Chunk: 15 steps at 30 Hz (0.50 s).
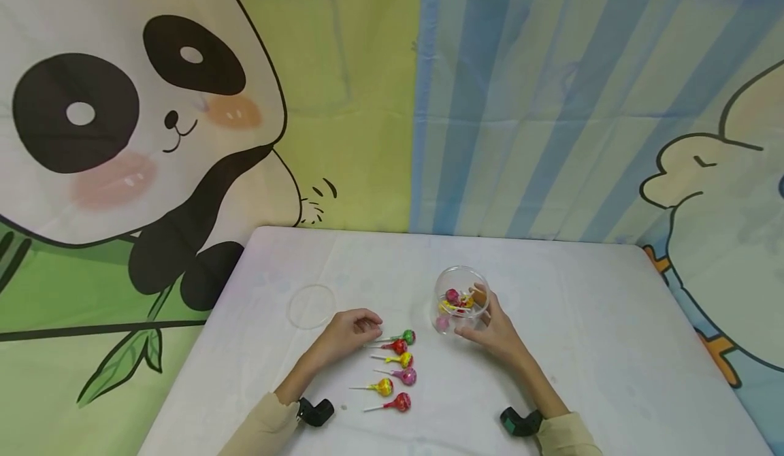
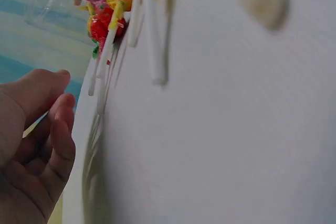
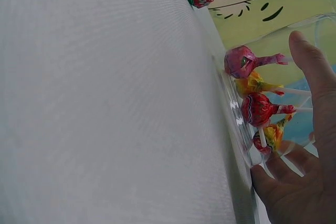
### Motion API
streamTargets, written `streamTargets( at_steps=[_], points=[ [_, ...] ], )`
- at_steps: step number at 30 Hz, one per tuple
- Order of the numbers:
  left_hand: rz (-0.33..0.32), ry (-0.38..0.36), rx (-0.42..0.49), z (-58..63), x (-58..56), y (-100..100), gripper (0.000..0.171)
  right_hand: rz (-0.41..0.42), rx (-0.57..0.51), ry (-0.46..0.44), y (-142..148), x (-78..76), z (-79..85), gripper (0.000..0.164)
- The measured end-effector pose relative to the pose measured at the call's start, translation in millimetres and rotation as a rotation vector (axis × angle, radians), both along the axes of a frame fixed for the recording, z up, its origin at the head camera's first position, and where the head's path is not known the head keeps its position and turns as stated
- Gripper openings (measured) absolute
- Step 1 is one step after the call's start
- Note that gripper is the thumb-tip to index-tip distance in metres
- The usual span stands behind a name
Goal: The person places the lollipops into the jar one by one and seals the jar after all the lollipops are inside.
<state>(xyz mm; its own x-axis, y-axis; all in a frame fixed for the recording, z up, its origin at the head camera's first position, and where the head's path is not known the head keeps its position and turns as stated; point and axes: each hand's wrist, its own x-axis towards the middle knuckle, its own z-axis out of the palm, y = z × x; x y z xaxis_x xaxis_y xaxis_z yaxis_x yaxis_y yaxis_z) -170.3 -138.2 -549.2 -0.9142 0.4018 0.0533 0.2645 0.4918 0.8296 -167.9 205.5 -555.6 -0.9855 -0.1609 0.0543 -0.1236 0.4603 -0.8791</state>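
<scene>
A clear plastic jar stands on the white table with several lollipops in it, among them a pink one and a red one. My right hand holds it from the right side, thumb and fingers spread around the wall. More lollipops lie in a column left of the jar: a green one at the far end, then red, yellow and a purple one, down to a red one nearest me. My left hand is beside the green lollipop's stick, fingers loosely curled with nothing between them.
A clear round lid lies on the table behind my left hand. The white table ends at a patterned cloth backdrop. Black wrist devices sit on both forearms.
</scene>
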Motion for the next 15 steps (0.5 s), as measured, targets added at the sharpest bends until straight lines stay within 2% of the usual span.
streamTargets(
  at_steps=[3, 5, 15],
  points=[
    [-0.023, 0.141, -0.086, -4.5, 5.0, -1.8, 0.012, -0.001, 0.001, 0.007, 0.7, 0.2, 0.7, 0.098],
    [-0.032, 0.188, -0.134, -7.3, 6.4, -1.8, 0.012, -0.001, -0.002, 0.009, 0.8, 0.4, 1.1, 0.098],
    [-0.071, 0.204, -0.220, -5.3, 7.6, 0.7, 0.012, -0.005, 0.000, -0.004, -0.4, 1.2, 1.4, 0.098]
  ],
)
